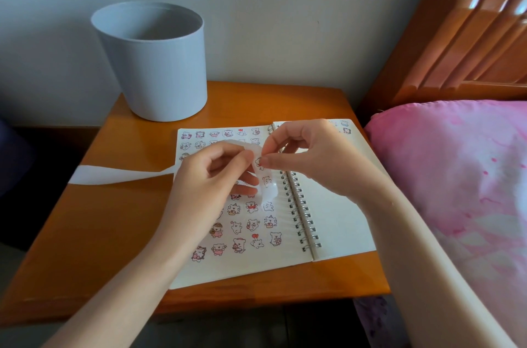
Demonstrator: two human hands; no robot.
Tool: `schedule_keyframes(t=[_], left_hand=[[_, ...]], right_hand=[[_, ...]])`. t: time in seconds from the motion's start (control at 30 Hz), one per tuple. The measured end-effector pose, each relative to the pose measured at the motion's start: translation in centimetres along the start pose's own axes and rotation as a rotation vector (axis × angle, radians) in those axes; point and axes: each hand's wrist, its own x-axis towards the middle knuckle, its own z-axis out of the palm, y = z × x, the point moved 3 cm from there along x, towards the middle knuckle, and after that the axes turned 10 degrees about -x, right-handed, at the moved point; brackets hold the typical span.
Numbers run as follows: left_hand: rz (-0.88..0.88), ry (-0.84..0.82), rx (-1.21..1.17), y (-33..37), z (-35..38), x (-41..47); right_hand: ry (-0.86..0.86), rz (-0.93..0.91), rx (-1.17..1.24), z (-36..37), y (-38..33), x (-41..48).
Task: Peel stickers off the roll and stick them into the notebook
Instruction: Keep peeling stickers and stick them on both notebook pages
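Observation:
An open spiral notebook (336, 222) lies on the wooden bedside table; its left page carries several rows of small bear stickers. Above that page my left hand (211, 182) holds a white sticker strip (266, 185), which curls down toward the page and shows small stickers on it. The strip's spent backing (114, 175) trails left across the table to its edge. My right hand (308, 156) pinches the strip's top edge with thumb and forefinger, at a small sticker (259, 162) there.
A grey round bin (154, 62) stands at the table's (119, 233) back left, against the wall. A bed with a pink cover (462, 176) and a wooden headboard (456, 34) adjoins the table on the right.

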Motion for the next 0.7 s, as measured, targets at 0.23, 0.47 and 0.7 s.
schedule_keyframes(t=[0.23,0.47,0.7], left_hand=[[-0.012,0.013,0.011,-0.2,-0.1,0.0],[-0.031,0.010,-0.004,-0.3,0.0,0.1],[-0.022,-0.020,0.006,-0.3,-0.1,0.0]], right_hand=[[0.022,-0.077,-0.100,-0.3,0.0,-0.1],[0.044,-0.154,-0.040,-1.1,-0.7,-0.5],[0.094,0.063,0.111,-3.7,2.8,-0.7]])
